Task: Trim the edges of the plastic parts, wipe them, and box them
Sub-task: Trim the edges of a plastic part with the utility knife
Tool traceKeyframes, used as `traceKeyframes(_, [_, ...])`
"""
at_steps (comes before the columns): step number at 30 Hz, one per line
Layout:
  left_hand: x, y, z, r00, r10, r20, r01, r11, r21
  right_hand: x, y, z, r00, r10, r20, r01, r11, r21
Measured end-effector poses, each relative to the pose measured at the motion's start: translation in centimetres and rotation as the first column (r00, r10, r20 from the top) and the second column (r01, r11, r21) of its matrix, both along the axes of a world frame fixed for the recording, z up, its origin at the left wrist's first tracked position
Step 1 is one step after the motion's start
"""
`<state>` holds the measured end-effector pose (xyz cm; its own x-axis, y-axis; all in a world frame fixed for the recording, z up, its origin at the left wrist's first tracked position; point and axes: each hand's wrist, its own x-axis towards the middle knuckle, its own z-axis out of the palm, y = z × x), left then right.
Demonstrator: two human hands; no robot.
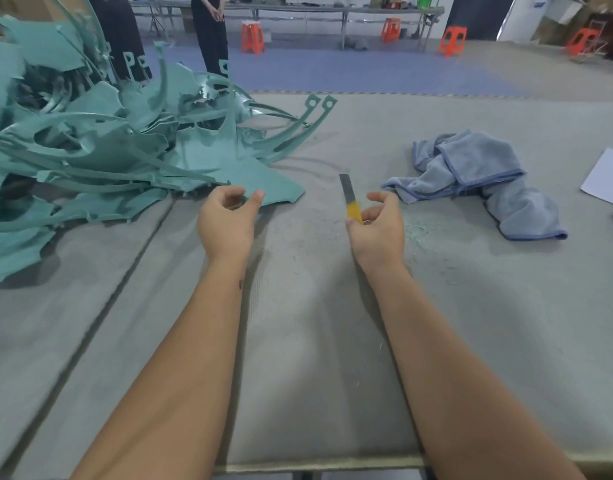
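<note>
utility knife (pixel 350 199) is gripped by right hand (pixel 379 225) | left hand (pixel 227 220) is held loosely curled, empty, at teal plastic sheet (pixel 263 181) edge | sheet is judged thin, light, floppy, sharp-burred; best taken at flat near edge

Both bare forearms reach forward side by side, well apart. The left hand (pixel 225 220) shows its back to the camera, fingers and thumb loosely curled with a gap between them, gripping nothing. The right hand (pixel 379 226) is turned thumb-up, its fingers curled round the yellow handle of a utility knife (pixel 350 199), blade pointing away.
</note>
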<state>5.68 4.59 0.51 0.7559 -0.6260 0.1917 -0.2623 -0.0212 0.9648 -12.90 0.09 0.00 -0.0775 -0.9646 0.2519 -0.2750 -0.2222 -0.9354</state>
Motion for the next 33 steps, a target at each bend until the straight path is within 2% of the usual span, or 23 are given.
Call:
traceKeyframes(3, [-0.3, -0.1, -0.4, 0.978, -0.086, 0.190, 0.053, 0.983, 0.173, -0.1, 0.0, 0.1, 0.998, 0.026, -0.055, -0.026, 1.000, 0.001])
traceKeyframes(5, [-0.2, -0.4, -0.5, 0.983, -0.066, 0.174, 0.027, 0.976, 0.215, -0.1, 0.0, 0.2, 0.994, 0.040, -0.103, -0.041, 0.999, -0.005])
traceKeyframes(10, [-0.1, 0.1, 0.3, 1.000, 0.012, 0.024, -0.013, 0.999, 0.037, 0.0, 0.2, 0.4, 0.996, 0.033, -0.081, -0.035, 0.999, -0.024])
traceKeyframes(14, [-0.7, 0.3, 1.1, 0.998, -0.034, -0.052, 0.028, 0.993, -0.119, 0.0, 0.3, 0.6, 0.998, 0.005, 0.069, -0.004, 1.000, -0.014])
traceKeyframes(15, [-1.0, 0.3, 1.2, 0.998, -0.060, -0.031, 0.056, 0.989, -0.137, 0.0, 0.3, 0.7, 0.992, 0.005, 0.122, -0.004, 1.000, -0.003])
traceKeyframes(18, [-1.6, 0.2, 0.9, 0.963, -0.205, 0.176, 0.222, 0.972, -0.084, 0.1, -0.1, 1.0, 0.965, 0.010, 0.263, -0.015, 1.000, 0.019])
traceKeyframes(20, [-2.0, 0.1, 0.8, 0.930, -0.317, 0.187, 0.330, 0.943, -0.044, 0.0, -0.2, 1.1, 0.939, 0.012, 0.343, -0.028, 0.999, 0.042])
traceKeyframes(23, [-2.1, -0.1, 0.7, 0.946, -0.317, 0.066, 0.322, 0.943, -0.080, -0.2, -0.3, 1.0, 0.921, 0.016, 0.389, -0.041, 0.998, 0.056])
traceKeyframes(27, [-1.5, 0.0, 1.1, 0.925, -0.287, -0.249, 0.247, 0.952, -0.181, 0.1, 0.0, 1.0, 0.940, 0.074, 0.334, -0.097, 0.994, 0.052])
traceKeyframes(29, [-1.5, 0.2, 1.5, 0.876, -0.308, -0.370, 0.238, 0.946, -0.222, 0.2, 0.3, 1.1, 0.941, 0.128, 0.314, -0.157, 0.985, 0.068])
traceKeyframes(33, [-1.5, 0.6, 1.8, 0.695, -0.427, -0.578, 0.329, 0.904, -0.272, 0.2, 0.9, 1.2, 0.872, 0.367, 0.325, -0.411, 0.909, 0.076])
